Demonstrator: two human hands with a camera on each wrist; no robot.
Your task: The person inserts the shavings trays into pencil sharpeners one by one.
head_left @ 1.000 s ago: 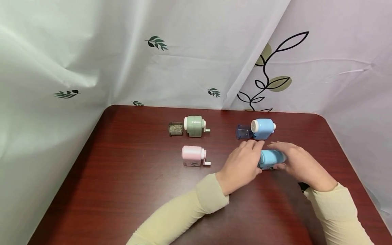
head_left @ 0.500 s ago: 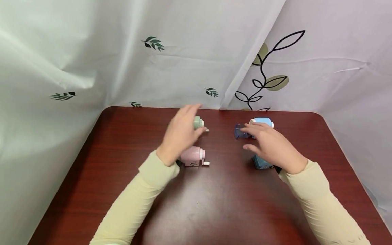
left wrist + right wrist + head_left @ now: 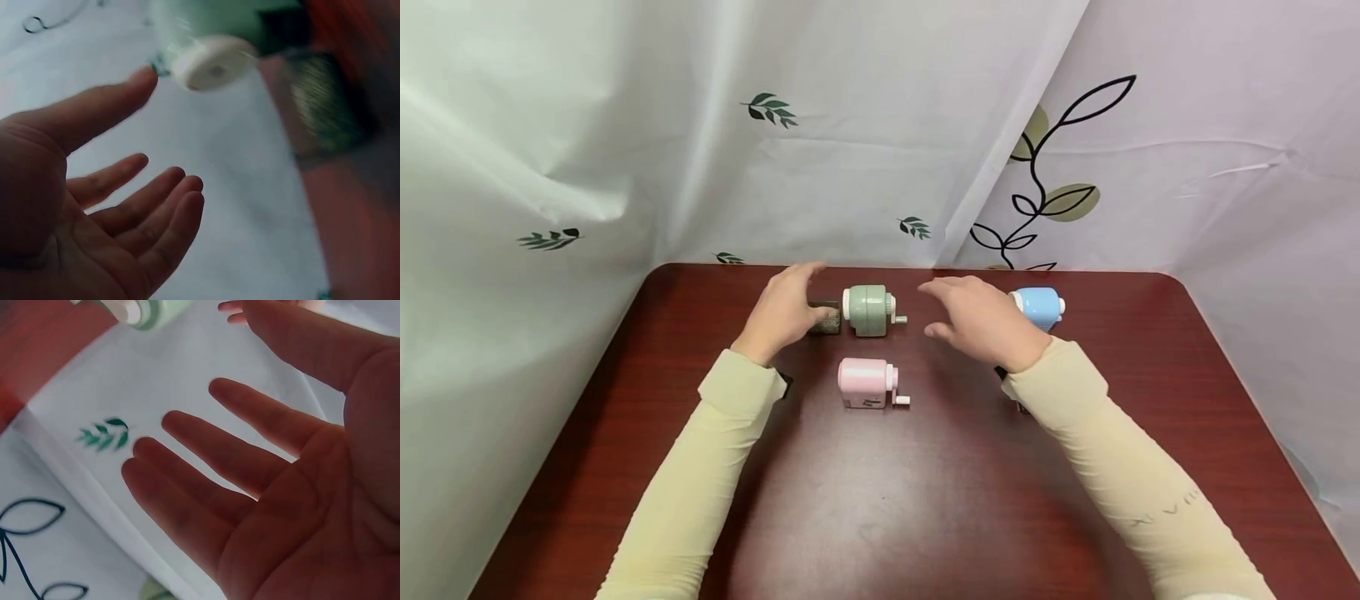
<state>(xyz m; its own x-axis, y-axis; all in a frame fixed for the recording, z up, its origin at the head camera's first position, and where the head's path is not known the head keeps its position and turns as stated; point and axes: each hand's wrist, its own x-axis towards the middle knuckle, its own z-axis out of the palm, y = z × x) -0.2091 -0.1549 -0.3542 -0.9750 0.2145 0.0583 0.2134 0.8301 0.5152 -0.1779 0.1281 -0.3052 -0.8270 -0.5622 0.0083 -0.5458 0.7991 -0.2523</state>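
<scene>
A green pencil sharpener point(image 3: 868, 311) with a hand crank stands between the two hands. Its shavings drawer point(image 3: 828, 320), holding grey-brown shavings, lies off its left side, partly behind my left thumb. My left hand point(image 3: 781, 312) hovers by that drawer, fingers spread and holding nothing. To the right of the green sharpener my right hand point(image 3: 988, 321) is raised with straight fingers, its palm bare in the right wrist view. Nearer the front stands a pink pencil sharpener point(image 3: 863, 383) with a white crank. A light blue sharpener point(image 3: 1038, 307) is partly covered by my right hand.
The dark red wooden table point(image 3: 880, 517) meets a white curtain point(image 3: 835, 183) with leaf prints at its back edge. My right hand and sleeve hide the spot where a second blue sharpener and a dark clear drawer stood earlier.
Both hands have left the front blue sharpener on the right. My left hand has moved far left to the green sharpener's drawer; my right hand has shifted left toward the green sharpener.
</scene>
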